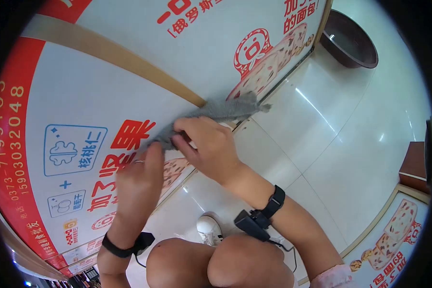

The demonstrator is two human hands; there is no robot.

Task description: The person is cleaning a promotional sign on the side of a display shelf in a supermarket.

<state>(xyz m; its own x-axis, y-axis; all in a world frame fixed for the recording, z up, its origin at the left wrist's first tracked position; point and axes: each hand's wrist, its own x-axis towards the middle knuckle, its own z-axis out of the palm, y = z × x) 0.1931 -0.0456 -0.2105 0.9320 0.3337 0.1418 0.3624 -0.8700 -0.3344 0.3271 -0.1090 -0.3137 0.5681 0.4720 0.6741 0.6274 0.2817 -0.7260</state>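
A grey cloth (230, 108) lies against the lower part of a white printed panel (96, 91), near a tan strip (125, 62) that runs down between two panels. My right hand (209, 144) pinches the cloth's near part between thumb and fingers. Just left of it, my left hand (141, 180) has its fingertips on the cloth's left end, the fingers bent together. The cloth's far end hangs loosely by the panel's bottom edge. Both wrists wear black bands with small devices.
A dark basin (349, 39) stands on the glossy tiled floor (293, 139) at the upper right. Another printed panel (393, 240) and a brown box (414, 163) are at the right. My knees and a white shoe (209, 228) show below.
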